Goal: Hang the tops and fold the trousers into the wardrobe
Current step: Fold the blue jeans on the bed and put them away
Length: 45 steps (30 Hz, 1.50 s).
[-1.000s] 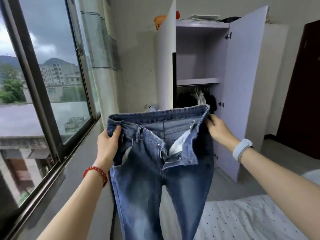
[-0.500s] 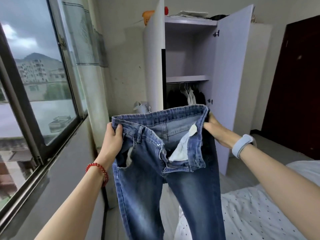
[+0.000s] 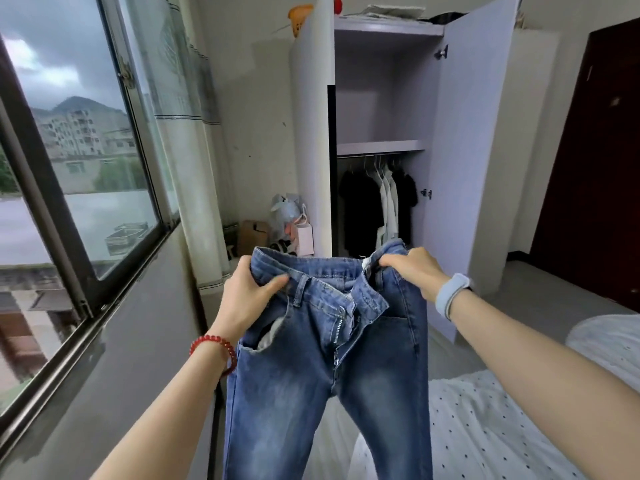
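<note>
Blue jeans (image 3: 329,358) now lower, waistband drawn flatter, pinched at each end by left hand (image 3: 244,301) and right hand (image 3: 412,270); beyond, open wardrobe (image 3: 474,140); below, dotted bed (image 3: 485,438).

Blue faded jeans (image 3: 325,368) hang from my two hands, held up by the waistband with the front toward me, fly unzipped and button open, both legs dropping straight down out of view. Beyond them stands the pale lilac wardrobe (image 3: 474,161), both doors swung open, its upper shelf (image 3: 381,147) bare. On the rail below that shelf hang dark and white tops (image 3: 379,206), bunched together on hangers, black at either side of the white.
</note>
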### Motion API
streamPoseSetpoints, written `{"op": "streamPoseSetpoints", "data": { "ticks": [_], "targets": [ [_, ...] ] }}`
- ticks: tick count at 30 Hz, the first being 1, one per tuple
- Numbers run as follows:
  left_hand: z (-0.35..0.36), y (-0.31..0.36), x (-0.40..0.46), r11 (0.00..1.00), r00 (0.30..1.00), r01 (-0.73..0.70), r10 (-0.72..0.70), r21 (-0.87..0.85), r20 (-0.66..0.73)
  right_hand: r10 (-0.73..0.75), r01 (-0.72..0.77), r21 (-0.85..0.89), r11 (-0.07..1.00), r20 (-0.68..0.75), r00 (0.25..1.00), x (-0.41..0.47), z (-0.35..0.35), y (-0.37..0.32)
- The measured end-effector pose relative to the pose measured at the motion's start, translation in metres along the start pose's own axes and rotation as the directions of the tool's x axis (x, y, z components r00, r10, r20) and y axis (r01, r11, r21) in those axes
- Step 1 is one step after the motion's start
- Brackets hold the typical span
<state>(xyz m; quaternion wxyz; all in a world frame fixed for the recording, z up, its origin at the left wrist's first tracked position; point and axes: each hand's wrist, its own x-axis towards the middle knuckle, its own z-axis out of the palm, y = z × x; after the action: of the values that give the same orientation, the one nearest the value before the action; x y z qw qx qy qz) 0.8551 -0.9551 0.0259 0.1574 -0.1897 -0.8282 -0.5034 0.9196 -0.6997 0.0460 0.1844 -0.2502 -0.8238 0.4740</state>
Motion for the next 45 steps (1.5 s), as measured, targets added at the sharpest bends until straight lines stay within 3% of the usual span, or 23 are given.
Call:
{"op": "streamPoseSetpoints", "data": {
  "ticks": [2,4,7,10,12,13,19,22,25,28,31,36,42,44,45],
  "targets": [
    [-0.001,-0.008,-0.002,0.998,0.998,-0.044,0.042,-0.043,-0.054,-0.09,0.081,0.115,0.99,0.067,0.994,-0.002,0.005,0.007],
    [-0.008,-0.014,-0.001,0.971,0.999,-0.029,0.025,-0.236,-0.02,-0.217,0.198,0.155,0.968,0.111,0.97,-0.003,0.002,0.012],
    [-0.014,-0.019,-0.004,0.896,0.998,0.052,-0.059,-0.441,-0.002,-0.448,0.457,-0.019,0.889,0.168,0.878,-0.003,-0.006,0.021],
    [-0.006,-0.018,-0.008,0.865,0.996,0.086,-0.088,-0.495,0.019,-0.6,0.686,-0.329,0.649,0.333,0.727,-0.007,-0.004,0.027],
    [-0.001,-0.014,-0.009,0.841,0.995,0.101,-0.096,-0.532,0.036,-0.62,0.742,-0.486,0.462,0.421,0.662,-0.007,-0.001,0.032],
    [0.0,-0.012,-0.009,0.828,0.994,0.109,-0.099,-0.55,0.047,-0.615,0.75,-0.506,0.426,0.446,0.65,-0.007,-0.001,0.036],
    [0.006,0.0,-0.008,0.788,0.988,0.146,-0.15,-0.598,0.043,-0.441,0.68,-0.492,0.544,0.522,0.73,-0.015,0.001,0.045],
    [0.007,0.009,-0.005,0.774,0.98,0.162,-0.196,-0.612,0.012,-0.488,0.695,-0.493,0.524,0.495,0.719,-0.018,0.006,0.049],
    [-0.001,0.017,-0.004,0.753,0.981,0.163,-0.194,-0.638,0.021,-0.555,0.653,-0.465,0.598,0.346,0.756,-0.022,0.009,0.043],
    [-0.007,0.026,-0.008,0.759,0.986,0.159,-0.095,-0.631,0.135,-0.522,0.518,-0.465,0.718,0.132,0.842,-0.022,0.013,0.026],
    [-0.004,0.03,-0.017,0.8,0.973,0.145,-0.01,-0.582,0.228,-0.448,0.397,-0.575,0.715,0.058,0.892,-0.017,0.017,0.016],
    [0.004,0.026,-0.026,0.815,0.966,0.158,-0.01,-0.557,0.259,-0.395,0.386,-0.705,0.595,0.162,0.904,-0.014,0.016,0.005],
    [0.009,0.016,-0.024,0.901,0.996,0.087,-0.077,-0.424,0.04,-0.232,0.388,-0.797,0.463,0.314,0.921,-0.02,0.0,-0.008],
    [0.01,0.014,-0.026,0.933,0.994,0.07,-0.096,-0.352,-0.057,-0.185,0.422,-0.746,0.515,0.384,0.905,-0.021,0.0,-0.014],
    [0.009,0.015,-0.027,0.943,0.99,0.058,-0.096,-0.328,-0.101,-0.153,0.419,-0.674,0.608,0.418,0.895,-0.022,-0.001,-0.017]
  ]
}}
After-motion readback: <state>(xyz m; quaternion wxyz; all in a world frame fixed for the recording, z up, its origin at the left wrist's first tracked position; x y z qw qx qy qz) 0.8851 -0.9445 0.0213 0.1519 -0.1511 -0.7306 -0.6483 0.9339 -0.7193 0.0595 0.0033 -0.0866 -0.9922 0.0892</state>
